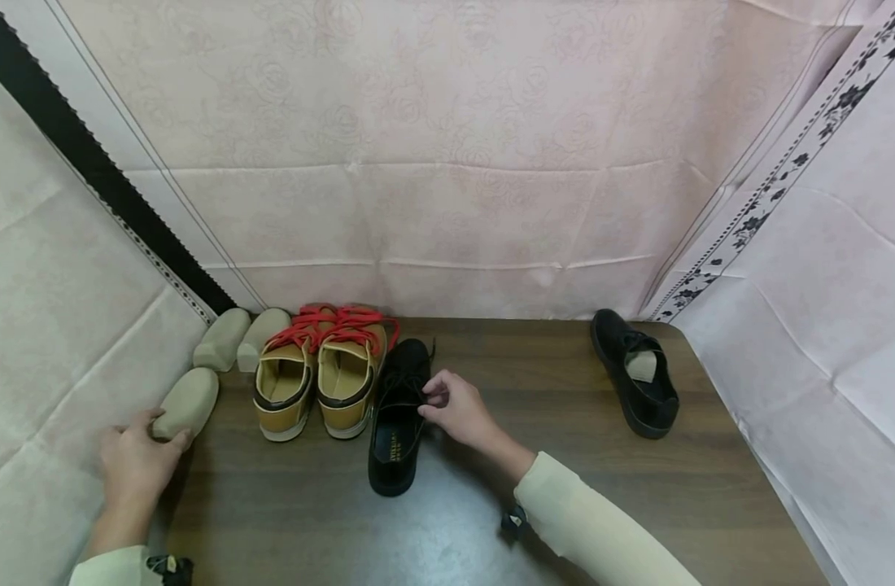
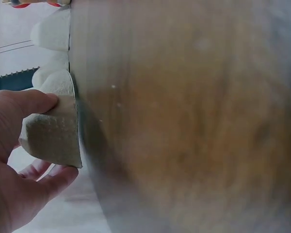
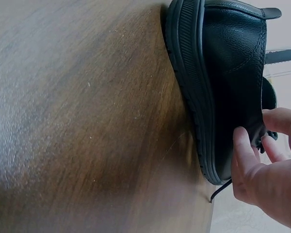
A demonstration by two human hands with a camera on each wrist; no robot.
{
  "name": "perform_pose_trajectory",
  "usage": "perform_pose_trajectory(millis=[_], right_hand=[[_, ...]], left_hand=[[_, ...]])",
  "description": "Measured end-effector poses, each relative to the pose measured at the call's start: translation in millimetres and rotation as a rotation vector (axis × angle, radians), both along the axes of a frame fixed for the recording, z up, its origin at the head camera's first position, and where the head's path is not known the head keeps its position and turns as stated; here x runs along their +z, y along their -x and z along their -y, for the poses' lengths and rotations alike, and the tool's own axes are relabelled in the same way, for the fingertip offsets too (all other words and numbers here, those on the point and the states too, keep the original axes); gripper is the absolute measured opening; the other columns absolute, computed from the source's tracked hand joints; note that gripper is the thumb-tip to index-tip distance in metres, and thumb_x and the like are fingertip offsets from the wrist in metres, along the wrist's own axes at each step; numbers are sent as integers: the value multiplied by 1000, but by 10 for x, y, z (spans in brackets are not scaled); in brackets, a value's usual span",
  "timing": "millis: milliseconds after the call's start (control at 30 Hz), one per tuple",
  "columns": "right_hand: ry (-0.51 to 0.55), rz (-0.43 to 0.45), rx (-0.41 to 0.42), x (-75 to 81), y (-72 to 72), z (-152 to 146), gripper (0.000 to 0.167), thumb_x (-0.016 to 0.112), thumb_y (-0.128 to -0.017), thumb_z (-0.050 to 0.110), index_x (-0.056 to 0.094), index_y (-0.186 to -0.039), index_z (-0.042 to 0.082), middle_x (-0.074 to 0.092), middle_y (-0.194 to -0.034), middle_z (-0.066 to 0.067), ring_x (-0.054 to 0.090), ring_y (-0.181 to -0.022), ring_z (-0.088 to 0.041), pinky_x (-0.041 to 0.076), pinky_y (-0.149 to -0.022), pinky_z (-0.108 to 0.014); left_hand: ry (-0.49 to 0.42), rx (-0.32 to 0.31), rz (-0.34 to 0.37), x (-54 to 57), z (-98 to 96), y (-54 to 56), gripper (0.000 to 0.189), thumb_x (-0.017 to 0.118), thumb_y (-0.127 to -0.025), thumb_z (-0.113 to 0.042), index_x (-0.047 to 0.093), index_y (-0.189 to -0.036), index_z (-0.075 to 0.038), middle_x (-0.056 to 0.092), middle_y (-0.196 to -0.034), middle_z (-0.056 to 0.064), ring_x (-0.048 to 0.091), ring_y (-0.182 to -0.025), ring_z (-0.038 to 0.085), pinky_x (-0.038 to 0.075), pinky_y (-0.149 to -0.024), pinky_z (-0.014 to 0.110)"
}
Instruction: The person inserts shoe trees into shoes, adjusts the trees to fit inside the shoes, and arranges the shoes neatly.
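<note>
My left hand [image 1: 136,464] grips a beige molded shoe insert [image 1: 189,401] at the left edge of the floor. In the left wrist view, fingers and thumb lie on opposite sides of the insert [image 2: 53,138]. My right hand [image 1: 462,411] is at the right side of a black lace-up shoe [image 1: 395,439], near its laces. In the right wrist view, loosely bent fingers touch the upper of the black shoe [image 3: 233,73] by its opening. Nothing shows clearly pinched between them.
Two tan shoes [image 1: 282,407] with red laces stand left of the black shoe. Two more beige inserts [image 1: 224,338] lie at the back left. Another black shoe [image 1: 634,378] stands far right, something beige inside it. Patterned cloth [image 1: 447,163] hangs behind the wooden surface [image 1: 513,382].
</note>
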State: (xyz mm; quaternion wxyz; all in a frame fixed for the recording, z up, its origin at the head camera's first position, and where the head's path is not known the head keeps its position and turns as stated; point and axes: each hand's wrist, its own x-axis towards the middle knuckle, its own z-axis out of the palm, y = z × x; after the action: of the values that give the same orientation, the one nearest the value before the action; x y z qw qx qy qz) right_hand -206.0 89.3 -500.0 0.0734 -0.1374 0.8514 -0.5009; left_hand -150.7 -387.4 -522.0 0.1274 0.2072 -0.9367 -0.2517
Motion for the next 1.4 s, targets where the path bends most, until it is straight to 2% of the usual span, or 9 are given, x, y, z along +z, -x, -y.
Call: perform_pose_trajectory(millis=[233, 433, 500, 767, 867, 1100, 1400], right_hand=[[-9, 1, 3, -15, -7, -2, 23, 79, -92, 13, 65, -110, 11, 65, -113, -7, 69, -104, -24, 58, -87, -37], [-11, 10, 8, -6, -6, -8, 22, 78, -93, 13, 65, -111, 12, 65, -114, -7, 69, -104, -23, 58, -87, -36], [-11, 15, 8, -5, -4, -7, 22, 77, -93, 12, 65, -111, 13, 65, -114, -6, 69, -104, -22, 58, -87, -35], [-5, 7, 10, -5, 11, -2, 22, 78, -92, 12, 65, -110, 12, 66, -114, -7, 69, -103, -21, 58, -86, -36], [-13, 10, 10, -2, 15, 2, 23, 78, -92, 12, 65, -110, 12, 66, -115, -6, 69, -102, -20, 58, -86, -34], [-18, 27, 9, 10, 24, 7, 23, 78, -92, 11, 64, -112, 12, 65, -116, -7, 69, -104, -21, 58, -87, -34], [-2, 50, 14, 26, 20, -7, 23, 77, -93, 12, 65, -112, 12, 66, -117, -7, 69, -106, -24, 58, -87, -36]], left_hand=[[26, -18, -32, 96, -18, -9, 53, 76, -88, -15, 57, -131, 10, 54, -111, 42, 39, -109, 56, 35, -89, 65], [10, -18, -10, 223, -50, -11, 57, 75, -91, -16, 54, -136, 12, 49, -119, 42, 37, -115, 57, 35, -93, 67], [2, -22, -22, 271, -73, -18, 57, 74, -91, -15, 54, -136, 12, 47, -120, 42, 36, -116, 57, 34, -93, 67], [25, -58, -140, 428, -181, -39, 54, 77, -86, -12, 57, -132, 11, 51, -114, 41, 39, -110, 56, 34, -90, 65], [36, -79, -161, 485, -210, -47, 55, 78, -86, -12, 58, -132, 10, 53, -113, 41, 40, -107, 55, 34, -87, 63], [30, -110, -135, 640, -288, -62, 57, 77, -89, -14, 55, -136, 9, 47, -121, 42, 39, -115, 57, 34, -88, 67], [86, -170, -173, 806, -401, -62, 55, 80, -85, -16, 59, -130, 7, 54, -110, 38, 44, -107, 52, 33, -82, 61]])
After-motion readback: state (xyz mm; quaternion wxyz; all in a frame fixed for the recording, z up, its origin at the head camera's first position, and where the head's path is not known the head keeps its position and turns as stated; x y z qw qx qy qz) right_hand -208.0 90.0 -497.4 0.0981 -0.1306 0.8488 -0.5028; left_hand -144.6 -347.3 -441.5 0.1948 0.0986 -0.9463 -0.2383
